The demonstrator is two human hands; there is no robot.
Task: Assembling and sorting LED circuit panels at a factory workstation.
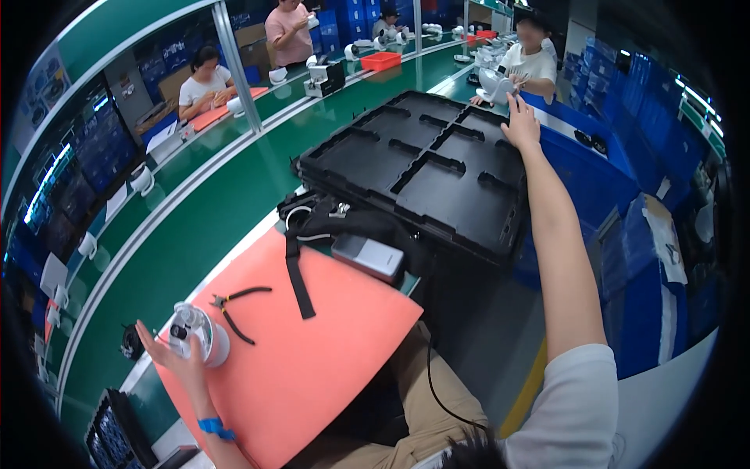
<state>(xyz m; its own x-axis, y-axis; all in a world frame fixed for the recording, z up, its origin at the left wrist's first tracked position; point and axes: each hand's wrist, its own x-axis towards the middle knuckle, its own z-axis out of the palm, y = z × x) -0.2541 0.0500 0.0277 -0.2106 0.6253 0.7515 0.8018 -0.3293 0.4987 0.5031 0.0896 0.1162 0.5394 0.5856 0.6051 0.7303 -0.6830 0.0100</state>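
My right arm stretches far forward along the right edge of a black plastic tray stack (476, 211). At its end my right hand (522, 125) is open, fingers extended toward a white rounded device (496, 86) beside a co-worker. Whether the fingertips touch it, I cannot tell. My left hand (181, 361), open with fingers spread, is against the near-left side of a white round camera-like housing (217, 344) on the orange mat (312, 383). Its inner parts face up. Black-handled cutting pliers (226, 313) lie just right of the housing.
A grey-white box (369, 256), a black strap (297, 281) and a black bag (359, 223) lie at the mat's far edge. A green conveyor (180, 234) curves past on the left, carrying white devices (142, 180). Blue bins (578, 164) stand at right. Several co-workers sit or stand beyond.
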